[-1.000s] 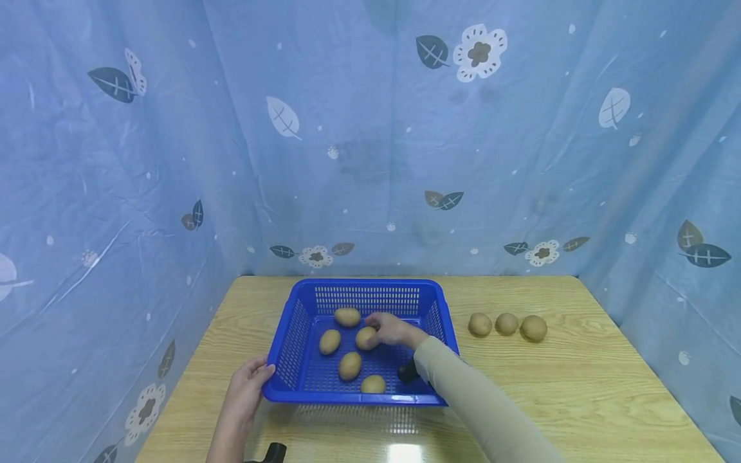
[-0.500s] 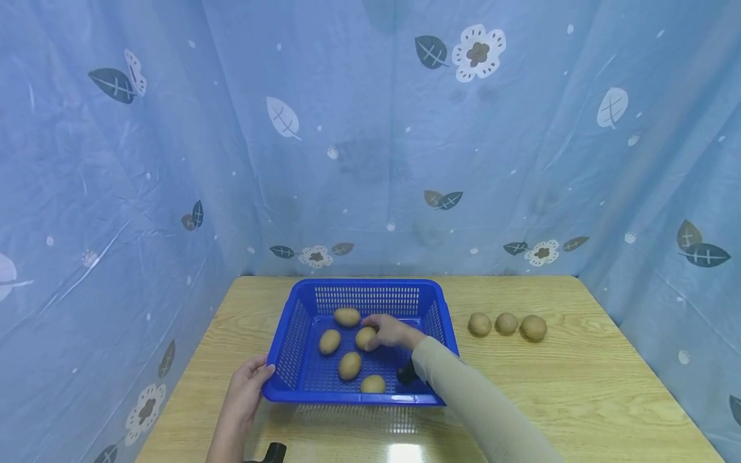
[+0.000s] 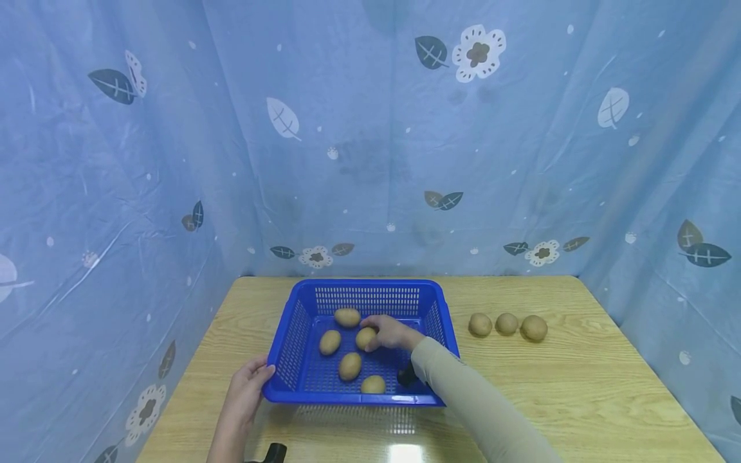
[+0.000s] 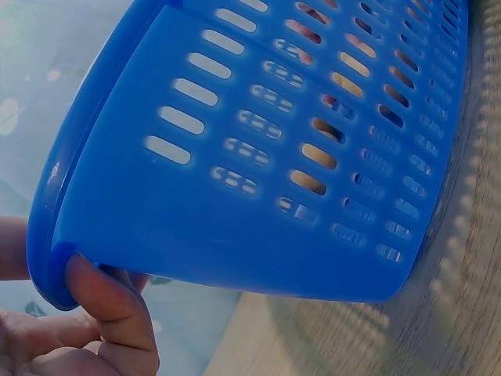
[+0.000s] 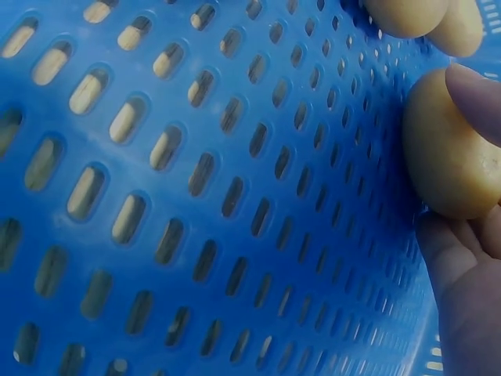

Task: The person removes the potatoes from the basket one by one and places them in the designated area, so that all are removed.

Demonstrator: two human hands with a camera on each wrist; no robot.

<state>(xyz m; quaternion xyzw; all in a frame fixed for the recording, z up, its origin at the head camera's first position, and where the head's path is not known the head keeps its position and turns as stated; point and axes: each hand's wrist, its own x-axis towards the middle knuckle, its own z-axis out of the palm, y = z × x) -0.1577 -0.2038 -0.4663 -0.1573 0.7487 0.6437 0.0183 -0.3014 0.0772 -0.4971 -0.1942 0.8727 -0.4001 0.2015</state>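
Head view: at left, the left hand (image 3: 246, 386) pinches the basket (image 3: 324, 397) by its near left corner. Inside lie four potatoes (image 3: 330, 343); among them, the right hand (image 3: 392, 332) grips a fifth potato (image 3: 364, 338) between thumb and fingers. Farther right, three potatoes (image 3: 507, 324) line the table (image 3: 556, 386).

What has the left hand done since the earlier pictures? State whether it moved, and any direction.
No, no visible shift: in the head view, the left hand, holding the blue basket, keeps the same position relative to the table.
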